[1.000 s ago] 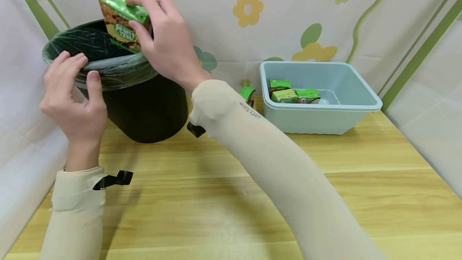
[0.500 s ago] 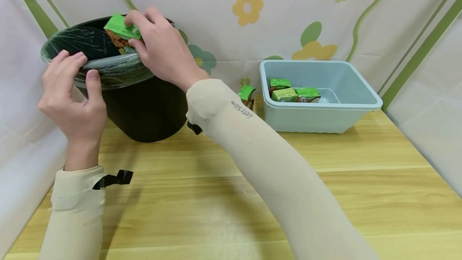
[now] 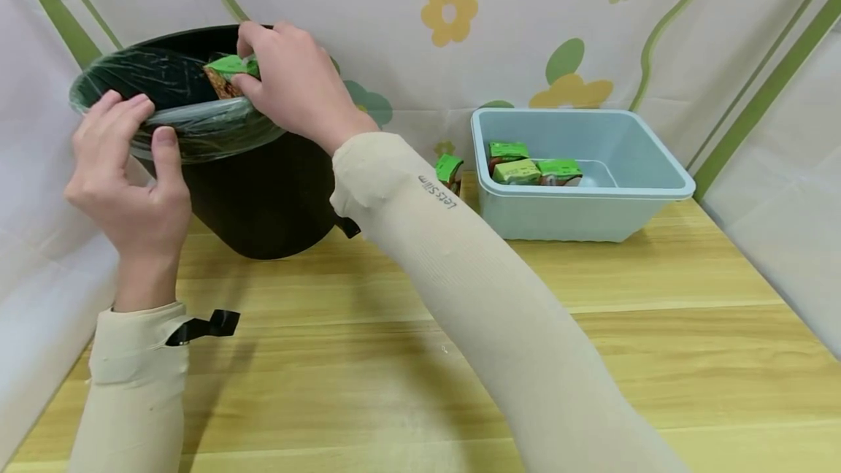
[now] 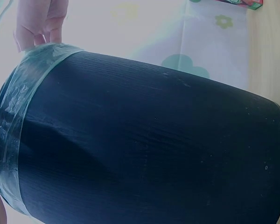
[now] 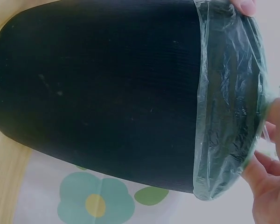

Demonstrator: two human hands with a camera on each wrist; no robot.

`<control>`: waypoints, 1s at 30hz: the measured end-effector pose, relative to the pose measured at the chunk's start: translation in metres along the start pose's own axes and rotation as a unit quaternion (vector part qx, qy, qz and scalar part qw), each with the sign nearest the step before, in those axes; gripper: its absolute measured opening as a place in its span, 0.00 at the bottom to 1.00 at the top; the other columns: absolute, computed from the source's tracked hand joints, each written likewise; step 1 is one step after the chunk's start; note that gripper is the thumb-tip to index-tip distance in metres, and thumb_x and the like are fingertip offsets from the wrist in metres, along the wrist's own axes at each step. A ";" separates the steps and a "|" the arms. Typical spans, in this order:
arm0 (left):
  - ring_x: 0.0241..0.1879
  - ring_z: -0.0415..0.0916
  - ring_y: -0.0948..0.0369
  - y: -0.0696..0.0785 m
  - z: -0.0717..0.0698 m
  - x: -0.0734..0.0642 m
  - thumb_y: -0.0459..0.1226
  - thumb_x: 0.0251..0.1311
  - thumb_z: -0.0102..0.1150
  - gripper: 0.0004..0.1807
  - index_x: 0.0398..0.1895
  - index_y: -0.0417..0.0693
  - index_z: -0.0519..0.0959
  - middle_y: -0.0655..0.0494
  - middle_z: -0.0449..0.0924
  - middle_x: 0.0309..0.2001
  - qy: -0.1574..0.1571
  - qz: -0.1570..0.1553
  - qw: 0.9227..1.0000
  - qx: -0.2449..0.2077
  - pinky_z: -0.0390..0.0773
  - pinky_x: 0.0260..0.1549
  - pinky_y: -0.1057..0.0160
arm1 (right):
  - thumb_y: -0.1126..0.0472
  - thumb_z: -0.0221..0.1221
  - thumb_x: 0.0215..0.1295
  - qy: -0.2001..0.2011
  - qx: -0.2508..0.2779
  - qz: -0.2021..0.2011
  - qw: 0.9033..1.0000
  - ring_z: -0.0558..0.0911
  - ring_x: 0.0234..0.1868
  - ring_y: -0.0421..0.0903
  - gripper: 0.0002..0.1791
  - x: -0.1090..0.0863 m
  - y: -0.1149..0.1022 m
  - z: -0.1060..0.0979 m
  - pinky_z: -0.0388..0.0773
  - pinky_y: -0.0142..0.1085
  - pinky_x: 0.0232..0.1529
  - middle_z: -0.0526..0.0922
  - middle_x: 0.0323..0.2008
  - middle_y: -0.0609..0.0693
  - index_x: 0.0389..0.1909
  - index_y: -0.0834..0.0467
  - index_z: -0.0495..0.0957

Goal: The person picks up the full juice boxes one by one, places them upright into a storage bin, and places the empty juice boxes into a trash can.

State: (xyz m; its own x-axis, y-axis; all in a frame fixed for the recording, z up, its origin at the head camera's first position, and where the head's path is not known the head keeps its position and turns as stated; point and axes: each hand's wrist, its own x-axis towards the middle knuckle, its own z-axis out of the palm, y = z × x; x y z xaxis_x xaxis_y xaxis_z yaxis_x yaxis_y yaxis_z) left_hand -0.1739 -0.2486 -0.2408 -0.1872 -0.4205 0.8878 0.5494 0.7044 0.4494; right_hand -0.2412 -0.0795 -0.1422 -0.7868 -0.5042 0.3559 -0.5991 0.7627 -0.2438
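Note:
A black trash can (image 3: 269, 203) stands at the back left, a clear green plastic liner (image 3: 217, 130) folded over its rim. My left hand (image 3: 131, 174) grips the near left rim, fingers over the top and thumb on the outside of the liner. Inside the mouth, my right hand (image 3: 302, 86) holds a small green box (image 3: 226, 68) with a brown food picture between thumb and fingers. Its lower part is hidden behind the near rim. In the right wrist view, my right hand (image 5: 270, 172) overlaps the liner's edge, and my left thumb (image 5: 246, 6) shows at the top.
A pale blue plastic tub (image 3: 565, 217) stands at the back right with several similar green boxes (image 3: 558, 168) inside. Another green-topped box (image 3: 449, 166) is on the wooden table (image 3: 315, 385), partly hidden by my right sleeve. A white flowered cloth (image 3: 394, 13) hangs behind.
My right hand has lowered the green box from above the rim down into the trash can's mouth, so less of it shows. My left hand has stayed on the rim.

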 end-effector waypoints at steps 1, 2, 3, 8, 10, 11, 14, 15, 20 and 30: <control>0.62 0.84 0.62 0.000 0.000 0.000 0.45 0.62 0.62 0.17 0.45 0.47 0.93 0.53 0.93 0.49 0.000 0.001 1.000 0.002 0.73 0.73 0.60 | 0.43 0.52 0.82 -0.002 -0.003 0.001 1.000 0.77 0.65 0.39 0.23 0.001 -0.001 0.000 0.76 0.25 0.58 0.79 0.68 0.42 0.71 0.45 0.73; 0.62 0.84 0.62 0.001 0.000 0.000 0.44 0.62 0.62 0.17 0.45 0.46 0.93 0.53 0.93 0.49 0.000 0.001 1.000 0.003 0.73 0.73 0.60 | 0.43 0.52 0.82 -0.005 -0.006 0.003 1.000 0.77 0.65 0.39 0.24 0.001 -0.001 -0.001 0.76 0.25 0.59 0.79 0.68 0.42 0.71 0.45 0.73; 0.62 0.84 0.61 0.001 -0.001 0.000 0.44 0.62 0.62 0.17 0.45 0.46 0.93 0.53 0.93 0.50 0.000 0.003 1.000 0.006 0.73 0.73 0.60 | 0.43 0.52 0.82 -0.007 -0.009 0.003 1.000 0.76 0.66 0.39 0.24 0.002 -0.002 -0.001 0.76 0.25 0.59 0.79 0.68 0.42 0.71 0.45 0.73; 0.62 0.84 0.61 0.004 -0.001 0.001 0.44 0.62 0.62 0.18 0.46 0.43 0.92 0.52 0.93 0.49 0.000 0.011 1.000 0.010 0.73 0.73 0.60 | 0.42 0.52 0.81 -0.013 -0.010 0.006 1.000 0.76 0.66 0.39 0.24 0.003 -0.003 -0.002 0.76 0.25 0.59 0.79 0.69 0.41 0.71 0.45 0.74; 0.62 0.84 0.61 0.006 0.000 0.001 0.44 0.62 0.62 0.18 0.46 0.43 0.92 0.51 0.93 0.49 -0.001 0.011 1.000 0.008 0.73 0.73 0.60 | 0.42 0.53 0.81 -0.015 -0.006 0.008 1.000 0.76 0.67 0.38 0.24 0.003 -0.002 -0.002 0.75 0.25 0.60 0.78 0.69 0.41 0.70 0.45 0.74; 0.62 0.84 0.61 0.008 0.000 0.000 0.43 0.62 0.61 0.18 0.46 0.42 0.92 0.50 0.93 0.49 -0.002 0.009 1.000 0.006 0.73 0.74 0.60 | 0.41 0.53 0.81 -0.016 -0.006 0.010 1.000 0.76 0.68 0.38 0.24 0.003 -0.001 -0.003 0.75 0.25 0.61 0.78 0.69 0.40 0.70 0.45 0.74; 0.62 0.84 0.60 0.012 0.002 0.000 0.42 0.62 0.61 0.18 0.46 0.40 0.92 0.48 0.92 0.49 -0.004 0.003 1.000 0.003 0.72 0.74 0.60 | 0.41 0.53 0.80 -0.017 -0.006 0.012 1.000 0.76 0.67 0.38 0.24 0.003 0.000 -0.003 0.74 0.25 0.62 0.79 0.69 0.40 0.70 0.45 0.74; 0.62 0.84 0.60 0.013 0.002 0.000 0.42 0.62 0.61 0.19 0.46 0.39 0.91 0.47 0.92 0.49 -0.005 0.001 1.000 0.002 0.72 0.74 0.60 | 0.40 0.53 0.80 -0.018 -0.007 0.012 1.000 0.77 0.65 0.38 0.24 0.003 0.000 -0.003 0.74 0.25 0.62 0.79 0.68 0.40 0.69 0.46 0.74; 0.63 0.84 0.59 0.016 0.002 -0.001 0.41 0.62 0.60 0.19 0.47 0.38 0.91 0.45 0.92 0.50 -0.008 -0.001 1.000 0.003 0.73 0.74 0.60 | 0.39 0.53 0.80 -0.023 -0.009 0.012 1.000 0.79 0.62 0.39 0.25 0.003 0.001 -0.003 0.75 0.25 0.61 0.81 0.66 0.41 0.68 0.46 0.74; 0.62 0.84 0.60 0.009 0.002 0.000 0.42 0.62 0.61 0.18 0.46 0.40 0.92 0.48 0.92 0.50 -0.005 0.006 1.000 0.004 0.73 0.73 0.60 | 0.37 0.54 0.79 -0.031 0.008 0.022 0.999 0.79 0.63 0.38 0.26 0.004 0.002 -0.005 0.74 0.25 0.63 0.81 0.67 0.40 0.68 0.46 0.74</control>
State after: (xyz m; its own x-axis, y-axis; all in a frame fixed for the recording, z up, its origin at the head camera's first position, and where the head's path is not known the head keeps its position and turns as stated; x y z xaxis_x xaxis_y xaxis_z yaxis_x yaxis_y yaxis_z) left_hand -0.1704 -0.2407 -0.2366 -0.1885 -0.4065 0.8940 0.5450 0.7140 0.4395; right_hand -0.2451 -0.0781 -0.1372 -0.8196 -0.4947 0.2890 -0.5658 0.7780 -0.2730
